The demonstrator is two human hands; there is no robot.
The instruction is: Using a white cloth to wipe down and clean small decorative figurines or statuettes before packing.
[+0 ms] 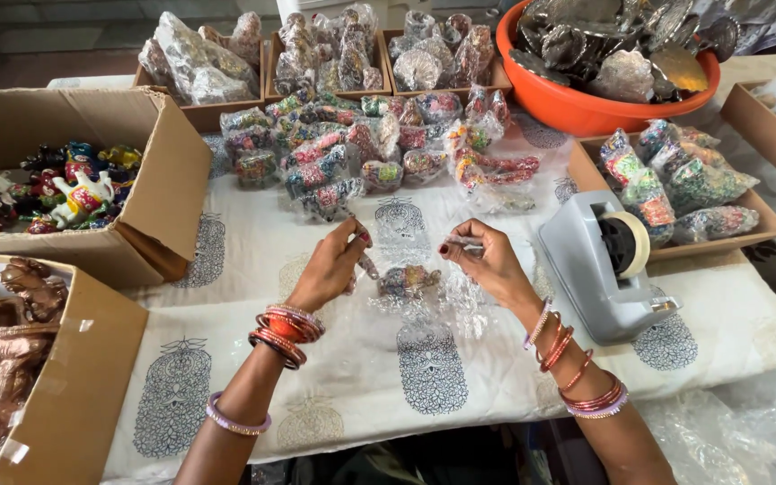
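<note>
— Clear plastic wrap (442, 301), crinkled and glossy, lies on the white printed cloth (352, 377) of the table, about midway between its left and right edges. What sits in it?

— A small figurine (409, 280), rounded and painted in many colours: reds, greens, dark patches. It rests on the wrap between the person's two hands, partly veiled by the film, so its exact form cannot be told.

— And the hands in the head view?

— The left hand (334, 265) is closed in a pinch, thumb and fingers pressed together on a corner of the wrap just left of the figurine. The right hand (482, 256) is likewise pinched, fingertips gripping a strip of the same film just right of it. Both wrists carry red and gold bangles (285, 328).

— What lies around them?

— Toward the table's far edge, a heap of wrapped figurines (379, 153) of the same bright kind, already in film. Beyond them, three shallow cardboard trays (330, 90) with larger wrapped pieces. At the far right corner stands an orange tub (577, 108) full of silvery wrapped items. Near the right hand sits a grey tape dispenser (599, 265), its roll upright; behind it, another tray (747, 235) of wrapped figurines. Along the left edge, an open cardboard box (159, 193) holds unwrapped painted animals, and a second box (74, 377) at the near left corner holds brown carved figures.
</note>
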